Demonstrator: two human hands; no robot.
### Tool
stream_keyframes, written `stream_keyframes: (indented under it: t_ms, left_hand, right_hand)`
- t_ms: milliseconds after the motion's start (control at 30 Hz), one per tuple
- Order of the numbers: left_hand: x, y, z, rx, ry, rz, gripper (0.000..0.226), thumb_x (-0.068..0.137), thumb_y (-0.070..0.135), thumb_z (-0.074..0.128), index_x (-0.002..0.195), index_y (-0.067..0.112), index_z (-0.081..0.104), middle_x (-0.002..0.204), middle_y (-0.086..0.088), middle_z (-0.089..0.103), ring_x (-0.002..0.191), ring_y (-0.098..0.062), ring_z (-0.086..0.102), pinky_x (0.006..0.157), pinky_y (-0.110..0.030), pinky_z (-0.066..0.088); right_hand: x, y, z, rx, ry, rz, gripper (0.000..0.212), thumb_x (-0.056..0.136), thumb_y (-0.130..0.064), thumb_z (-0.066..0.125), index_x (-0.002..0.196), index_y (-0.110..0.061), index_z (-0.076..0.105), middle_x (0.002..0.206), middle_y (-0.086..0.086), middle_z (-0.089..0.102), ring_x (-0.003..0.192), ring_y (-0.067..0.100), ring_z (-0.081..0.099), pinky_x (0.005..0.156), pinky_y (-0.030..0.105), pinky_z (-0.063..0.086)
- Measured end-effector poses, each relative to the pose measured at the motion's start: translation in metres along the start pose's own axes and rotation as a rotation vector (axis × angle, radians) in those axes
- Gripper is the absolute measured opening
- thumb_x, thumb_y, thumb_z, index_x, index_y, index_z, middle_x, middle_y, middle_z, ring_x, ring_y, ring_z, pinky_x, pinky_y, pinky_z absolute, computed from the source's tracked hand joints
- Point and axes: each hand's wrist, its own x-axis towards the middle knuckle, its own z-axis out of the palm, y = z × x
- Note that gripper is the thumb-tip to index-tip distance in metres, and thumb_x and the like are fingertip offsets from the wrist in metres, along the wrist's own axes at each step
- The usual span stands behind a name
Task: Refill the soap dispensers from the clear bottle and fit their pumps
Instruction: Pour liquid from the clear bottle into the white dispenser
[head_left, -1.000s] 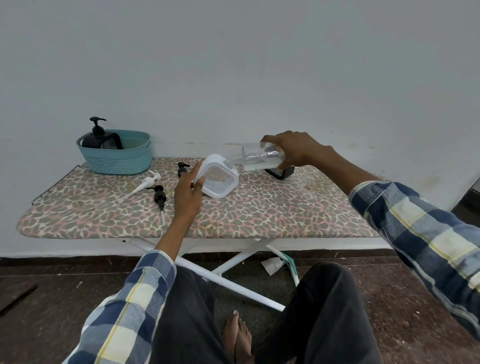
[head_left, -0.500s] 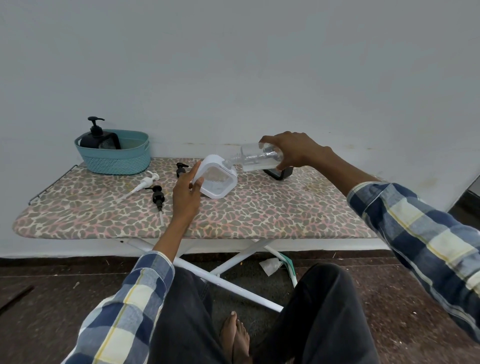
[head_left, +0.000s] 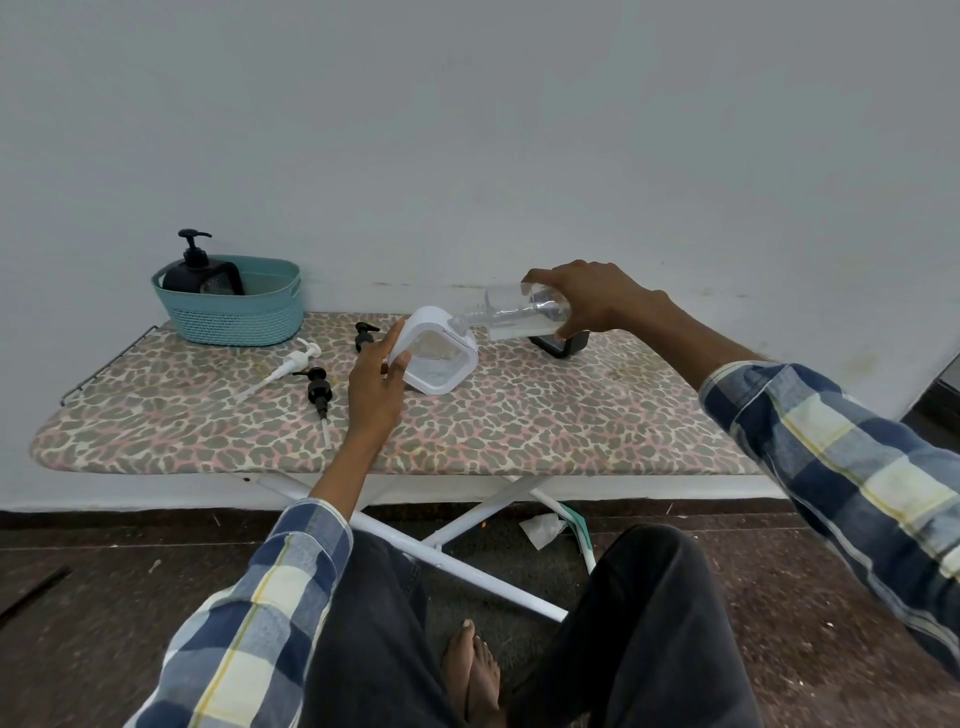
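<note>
Far to the left of both hands a teal basket holds a dark dispenser, and nearer the left hand a white pump and two black pumps lie loose on the patterned ironing board. The left hand grips a tilted white dispenser by its side. Just to its right the right hand holds the clear bottle nearly level from above, its neck at the dispenser's upper corner, with a black object below that hand

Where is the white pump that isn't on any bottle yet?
In the head view, the white pump lies on the left part of the ironing board, just in front of the teal basket and beside a black pump.
</note>
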Motion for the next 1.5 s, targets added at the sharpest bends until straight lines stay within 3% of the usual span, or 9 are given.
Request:
stream_keyframes:
  t_ms: [567, 933, 1500]
  left_hand:
    - [-0.001, 0.007, 0.000, 0.020, 0.007, -0.007, 0.044, 0.112, 0.031, 0.055, 0.156, 0.025, 0.055, 0.143, -0.008, 0.061, 0.130, -0.026, 0.060, 0.106, -0.054, 0.054]
    - [-0.002, 0.011, -0.001, 0.032, 0.013, -0.008, 0.044, 0.112, 0.029, 0.055, 0.156, 0.025, 0.054, 0.142, -0.008, 0.061, 0.130, -0.024, 0.060, 0.107, -0.046, 0.053]
    - [0.001, 0.005, 0.000, 0.052, 0.006, -0.005, 0.045, 0.112, 0.028, 0.054, 0.157, 0.028, 0.053, 0.144, -0.009, 0.060, 0.131, -0.025, 0.058, 0.106, -0.054, 0.053]
  right_hand:
    - [-0.002, -0.002, -0.004, -0.009, -0.005, 0.006, 0.084, 0.074, -0.030, 0.093, 0.143, -0.041, 0.045, 0.116, 0.002, 0.071, 0.099, 0.028, 0.063, 0.067, 0.035, 0.048]
    - [-0.002, -0.005, -0.006, -0.021, -0.005, 0.004, 0.086, 0.075, -0.031, 0.092, 0.146, -0.039, 0.045, 0.116, 0.002, 0.071, 0.100, 0.028, 0.063, 0.066, 0.034, 0.044]
    - [-0.003, -0.006, -0.007, -0.031, -0.007, 0.005, 0.084, 0.076, -0.031, 0.092, 0.146, -0.039, 0.045, 0.114, 0.001, 0.071, 0.098, 0.027, 0.062, 0.066, 0.034, 0.044]
